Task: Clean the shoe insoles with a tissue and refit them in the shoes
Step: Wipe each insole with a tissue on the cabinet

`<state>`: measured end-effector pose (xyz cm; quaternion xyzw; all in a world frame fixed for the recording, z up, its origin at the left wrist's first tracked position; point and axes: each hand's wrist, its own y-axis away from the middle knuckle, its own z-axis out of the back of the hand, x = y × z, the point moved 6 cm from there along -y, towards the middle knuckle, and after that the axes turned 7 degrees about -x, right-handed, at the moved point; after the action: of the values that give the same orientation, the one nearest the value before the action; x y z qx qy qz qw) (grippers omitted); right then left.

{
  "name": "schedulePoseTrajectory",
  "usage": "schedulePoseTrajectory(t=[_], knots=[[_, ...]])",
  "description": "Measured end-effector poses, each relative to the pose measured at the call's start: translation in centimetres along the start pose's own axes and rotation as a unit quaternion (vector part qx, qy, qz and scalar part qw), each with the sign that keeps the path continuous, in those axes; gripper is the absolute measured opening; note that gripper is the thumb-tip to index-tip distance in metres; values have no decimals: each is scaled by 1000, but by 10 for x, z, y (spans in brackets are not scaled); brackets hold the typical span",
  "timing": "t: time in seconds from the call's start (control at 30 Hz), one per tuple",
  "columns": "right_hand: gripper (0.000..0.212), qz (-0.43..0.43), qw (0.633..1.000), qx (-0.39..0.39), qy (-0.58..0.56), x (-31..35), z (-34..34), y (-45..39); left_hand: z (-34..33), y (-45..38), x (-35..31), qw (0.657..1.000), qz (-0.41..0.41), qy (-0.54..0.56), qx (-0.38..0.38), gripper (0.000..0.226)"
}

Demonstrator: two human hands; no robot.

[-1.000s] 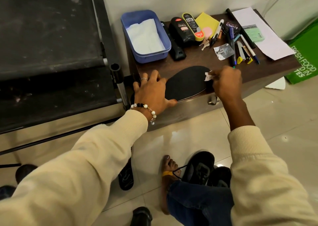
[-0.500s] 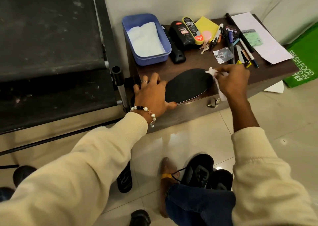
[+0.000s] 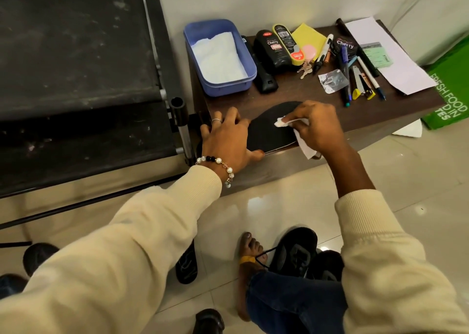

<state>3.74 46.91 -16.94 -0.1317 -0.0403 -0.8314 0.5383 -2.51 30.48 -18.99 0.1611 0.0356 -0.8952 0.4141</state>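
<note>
One black insole (image 3: 269, 130) lies flat at the front edge of the brown surface (image 3: 299, 92), its rim slightly over that edge. A second dark insole (image 3: 186, 267) lies on the tiled floor (image 3: 406, 181) below, partly hidden by the left sleeve. Two black shoes (image 3: 294, 255) stand together on the floor beside a bare foot.

The left hand (image 3: 228, 140) rests palm down on the heel end of the insole at the front-left corner, fingers spread and fairly straight, thumb along the front edge. The right hand (image 3: 314, 125) pinches one white tissue (image 3: 280, 122) between fingertips and thumb and presses its wad onto the middle of the insole; the loose tail of the tissue hangs past the front edge. The hands are near each other but apart.

Toward the back-left corner stands one blue tub (image 3: 243, 51) holding white tissues. Just beside it lie two black polish bottles (image 3: 269, 51), then a yellow cloth, keys and several pens; white paper lies at the back-right corner. A green bag (image 3: 451, 92) stands on the floor to the right, against a pale wall.
</note>
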Motion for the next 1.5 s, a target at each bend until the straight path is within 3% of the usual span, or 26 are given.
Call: schedulePoseTrajectory(t=[0.1,0.17,0.27,0.4,0.47,0.53,0.7,0.8,1.0,1.1,1.2,1.27,1.4,1.5], knots=[[29,-134,990,-39,28,-20,3,-3,0,0,1,1000,-1,1,-2,75],[33,-168,984,-36,47,-14,-1,-3,0,0,1,1000,0,1,-3,75],[31,-113,992,-41,25,12,-11,-6,0,0,1,1000,2,0,-2,75],[24,45,998,31,-32,41,-13,-2,1,0,1,1000,0,4,-6,73],[22,70,995,41,-63,35,-4,2,1,0,1,1000,-1,4,-2,75],[24,24,998,24,-55,18,2,2,0,-1,1,1000,0,3,3,76],[29,-196,977,-79,-11,-17,-1,-4,-1,-1,0,1000,1,6,-3,75],[27,-150,984,-94,-5,0,-12,-12,-2,-1,0,1000,2,7,-4,75],[23,24,999,-14,-24,39,-20,-15,-2,-2,1,1000,2,10,-5,73],[25,-10,999,-41,-15,19,-15,-19,-2,-1,1,1000,-2,4,0,75],[28,-153,983,-99,4,-16,-7,-19,-1,-1,1,1000,-2,5,-2,75],[27,-197,971,-132,13,-27,-4,-15,0,-1,2,1000,-2,4,-2,75],[27,-185,975,-125,-5,-10,-11,-18,0,-1,2,1000,-2,1,-4,75],[26,-59,996,-63,-17,20,-19,-24,0,1,2,1000,-3,0,-10,74]])
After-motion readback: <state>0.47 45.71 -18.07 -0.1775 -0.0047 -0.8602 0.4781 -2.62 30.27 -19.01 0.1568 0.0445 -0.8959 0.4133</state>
